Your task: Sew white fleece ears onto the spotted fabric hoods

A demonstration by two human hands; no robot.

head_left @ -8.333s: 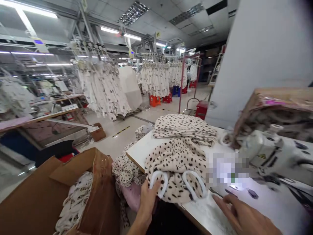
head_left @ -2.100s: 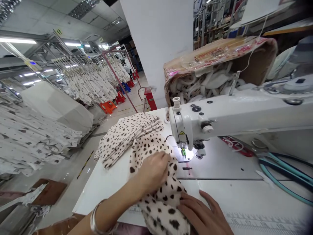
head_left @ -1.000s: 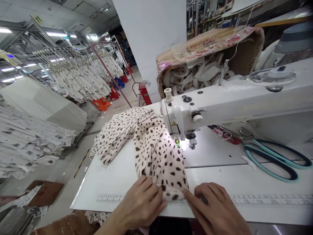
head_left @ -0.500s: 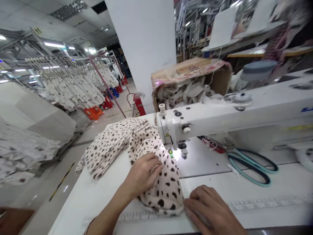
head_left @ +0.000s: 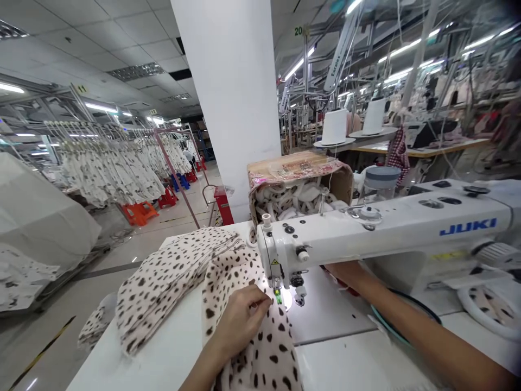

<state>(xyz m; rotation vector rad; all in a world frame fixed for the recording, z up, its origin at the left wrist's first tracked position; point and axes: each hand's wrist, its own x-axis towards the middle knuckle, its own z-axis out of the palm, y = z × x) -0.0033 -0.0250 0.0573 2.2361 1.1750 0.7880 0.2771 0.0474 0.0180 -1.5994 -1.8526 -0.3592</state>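
Note:
A pale pink fabric with dark spots (head_left: 277,347) lies under the needle end of the white sewing machine (head_left: 325,239) and hangs toward me. My left hand (head_left: 244,315) rests on it just left of the lit presser foot (head_left: 278,295), with thumb and fingertips pinched together on the cloth. My right hand (head_left: 344,271) reaches beneath the machine's arm. Its fingers are hidden behind the machine head, so what they touch does not show. Under my right forearm, the teal-and-black handles of the scissors (head_left: 391,328) are partly covered.
More spotted fabric (head_left: 163,282) is piled on the table's left side. Behind the machine stands a cardboard box (head_left: 297,165) stuffed with white and spotted strips. Thread cones (head_left: 334,127) stand farther back. A white pillar (head_left: 232,81) rises behind the table.
My right hand has left the fabric's near edge and reached forward and under the machine arm. My left hand stays on the fabric, closer to the presser foot. The view has tilted up.

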